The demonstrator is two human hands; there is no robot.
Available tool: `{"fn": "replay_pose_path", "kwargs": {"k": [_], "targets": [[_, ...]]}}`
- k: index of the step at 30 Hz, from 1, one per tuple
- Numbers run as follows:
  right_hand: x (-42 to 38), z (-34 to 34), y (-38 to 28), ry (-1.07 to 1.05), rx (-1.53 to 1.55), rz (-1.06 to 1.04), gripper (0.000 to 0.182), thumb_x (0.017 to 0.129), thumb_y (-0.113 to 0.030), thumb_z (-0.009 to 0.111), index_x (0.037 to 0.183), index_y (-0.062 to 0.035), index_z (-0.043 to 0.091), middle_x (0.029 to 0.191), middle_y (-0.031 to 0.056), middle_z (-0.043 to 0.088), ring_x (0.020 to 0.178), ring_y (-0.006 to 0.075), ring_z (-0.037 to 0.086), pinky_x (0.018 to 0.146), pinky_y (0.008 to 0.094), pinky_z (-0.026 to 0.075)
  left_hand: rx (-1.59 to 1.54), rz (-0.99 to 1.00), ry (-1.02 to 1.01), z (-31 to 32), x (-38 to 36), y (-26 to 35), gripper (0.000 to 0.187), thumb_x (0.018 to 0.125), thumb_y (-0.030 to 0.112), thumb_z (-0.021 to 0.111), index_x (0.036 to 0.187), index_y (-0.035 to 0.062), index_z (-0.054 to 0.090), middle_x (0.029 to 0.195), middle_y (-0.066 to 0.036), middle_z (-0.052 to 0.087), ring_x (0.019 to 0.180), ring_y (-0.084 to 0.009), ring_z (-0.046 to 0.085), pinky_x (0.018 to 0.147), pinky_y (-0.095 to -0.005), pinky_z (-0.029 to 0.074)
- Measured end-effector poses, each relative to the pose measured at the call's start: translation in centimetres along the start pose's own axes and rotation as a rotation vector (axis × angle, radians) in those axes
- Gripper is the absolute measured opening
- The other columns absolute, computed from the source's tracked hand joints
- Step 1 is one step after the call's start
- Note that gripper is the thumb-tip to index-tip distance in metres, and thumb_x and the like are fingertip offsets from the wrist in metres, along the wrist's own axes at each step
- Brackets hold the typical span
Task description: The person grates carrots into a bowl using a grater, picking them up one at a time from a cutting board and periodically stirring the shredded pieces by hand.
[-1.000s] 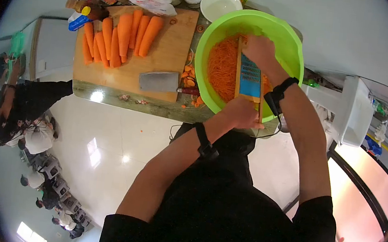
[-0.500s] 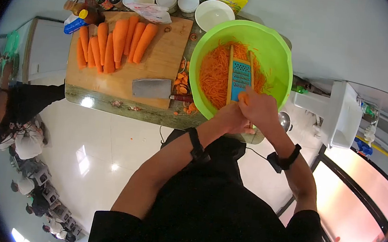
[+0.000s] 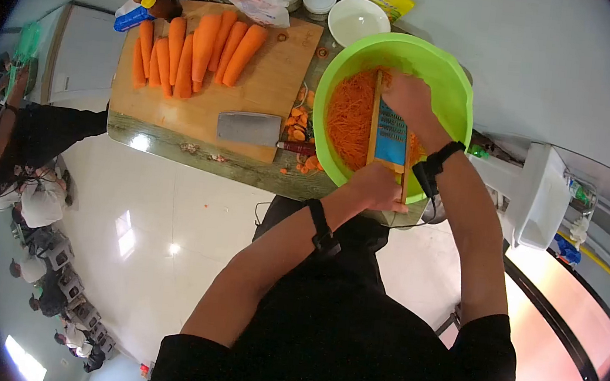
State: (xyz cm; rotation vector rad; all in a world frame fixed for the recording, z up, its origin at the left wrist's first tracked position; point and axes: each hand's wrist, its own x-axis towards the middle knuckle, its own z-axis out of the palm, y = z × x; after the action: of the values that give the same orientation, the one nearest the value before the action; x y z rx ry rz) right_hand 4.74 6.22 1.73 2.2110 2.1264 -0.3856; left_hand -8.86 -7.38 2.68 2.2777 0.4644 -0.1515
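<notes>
A wooden-framed grater (image 3: 391, 138) with a blue plate leans inside a large lime-green basin (image 3: 453, 87). My left hand (image 3: 380, 187) is closed around the grater's near end at the basin rim. Over the upper part of the grater, my right hand (image 3: 408, 99) is closed with its fingers bent down; the piece of carrot it grips is hidden beneath it, though orange showed there earlier. A heap of shredded carrot (image 3: 349, 124) fills the basin's left side, around the grater.
Left of the basin, several whole carrots (image 3: 202, 49) lie on a wooden cutting board (image 3: 179, 114) with a cleaver (image 3: 249, 127). Carrot scraps (image 3: 298, 124) lie between board and basin. A white bowl (image 3: 357, 23) and bottles stand behind. A sink (image 3: 541, 204) is at right.
My right hand has slid from the grater's near end up to its far part. My left hand keeps hold of the near end. The whole view has shifted slightly.
</notes>
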Motion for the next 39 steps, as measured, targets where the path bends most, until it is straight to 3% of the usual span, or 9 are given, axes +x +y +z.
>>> {"fn": "replay_pose_path", "kwargs": {"k": [7,9,15,21,23,25,28,31,39], "targets": [[-5.5,-0.2,3.3,0.013,0.317,0.155,0.042,0.088,-0.042,0.058,0.101,-0.0022,0.061,0.091,0.0186,0.07,0.088,0.0357,0.067,0.07,0.0495,0.054,0.027,-0.005,-0.049,-1.7,-0.4,0.3,0.063,0.086,0.065,0.051,0.077,0.0069,0.073,0.072,-0.016,0.068,0.075,-0.0357,0.068,0.07,-0.0479,0.054],[-8.1,-3.0,4.0,-0.295,1.005,0.606,0.043,0.09,-0.046,0.057,0.101,-0.005,0.061,0.08,0.0089,0.066,0.065,0.0227,0.063,0.055,0.0352,0.049,0.049,0.0,-0.086,-2.0,-0.5,0.6,0.063,0.086,0.065,0.051,0.077,0.0066,0.073,0.071,-0.016,0.068,0.075,-0.0359,0.068,0.07,-0.0479,0.054],[-14.9,-4.2,6.7,-0.325,1.767,0.716,0.032,0.094,-0.041,0.056,0.11,-0.0129,0.06,0.071,-0.0008,0.053,0.045,0.004,0.038,0.043,0.02,0.026,0.04,-0.042,-0.107,-3.3,-1.2,0.3,0.062,0.087,0.063,0.051,0.08,0.0059,0.072,0.073,-0.012,0.068,0.075,-0.0311,0.068,0.068,-0.044,0.052],[-18.3,-5.0,2.9,-0.054,1.813,0.562,0.04,0.095,-0.038,0.06,0.119,-0.0069,0.056,0.087,0.0032,0.065,0.057,0.0064,0.051,0.053,0.0187,0.042,-0.347,-0.14,0.469,-4.1,0.0,-2.4,0.042,0.095,0.041,0.055,0.083,0.0022,0.066,0.07,-0.014,0.065,0.063,-0.0286,0.064,0.059,-0.0398,0.048],[-18.3,-5.9,0.1,-0.015,1.797,0.54,0.035,0.093,-0.033,0.062,0.114,-0.0051,0.057,0.087,0.0039,0.066,0.062,0.0087,0.056,0.059,0.021,0.046,-1.171,-0.244,0.713,-5.3,1.0,-3.9,0.029,0.098,0.028,0.055,0.083,0.0039,0.062,0.062,-0.005,0.057,0.054,-0.0161,0.054,0.052,-0.0309,0.041],[-18.4,-6.1,-1.7,0.034,1.781,0.519,0.031,0.092,-0.029,0.065,0.108,-0.0034,0.058,0.087,0.0045,0.066,0.067,0.0109,0.061,0.066,0.0233,0.051,-1.306,-0.272,0.807,-8.0,1.6,-5.6,0.028,0.098,0.021,0.054,0.078,0.0025,0.052,0.06,0.0,0.045,0.057,-0.0087,0.043,0.053,-0.028,0.037],[-18.5,-4.7,-3.2,-0.145,1.714,0.307,0.025,0.088,-0.021,0.069,0.102,-0.0025,0.06,0.088,0.0053,0.066,0.078,0.0151,0.066,0.072,0.0251,0.053,-1.181,-0.356,0.947,-11.4,1.8,-7.2,0.031,0.098,0.021,0.055,0.075,0.0017,0.047,0.06,-0.001,0.043,0.057,-0.0108,0.042,0.053,-0.0314,0.038],[-19.0,-3.0,-5.6,-0.252,1.773,0.472,0.032,0.087,-0.018,0.072,0.111,0.0001,0.06,0.099,0.0081,0.067,0.086,0.0169,0.068,0.077,0.0319,0.056,-0.738,-0.258,1.206,-12.6,2.8,-10.7,0.03,0.097,0.02,0.055,0.074,0.0009,0.047,0.058,-0.006,0.045,0.054,-0.0188,0.041,0.054,-0.0353,0.039],[-19.2,-4.1,-10.1,-0.186,2.171,0.664,0.031,0.093,-0.018,0.068,0.115,-0.0027,0.053,0.102,0.0065,0.063,0.088,0.0166,0.067,0.08,0.0346,0.059,-0.008,-0.444,1.285,-14.3,5.3,-9.8,0.026,0.092,0.021,0.059,0.073,0.005,0.052,0.059,-0.011,0.057,0.053,-0.0326,0.057,0.05,-0.0422,0.044]]}}
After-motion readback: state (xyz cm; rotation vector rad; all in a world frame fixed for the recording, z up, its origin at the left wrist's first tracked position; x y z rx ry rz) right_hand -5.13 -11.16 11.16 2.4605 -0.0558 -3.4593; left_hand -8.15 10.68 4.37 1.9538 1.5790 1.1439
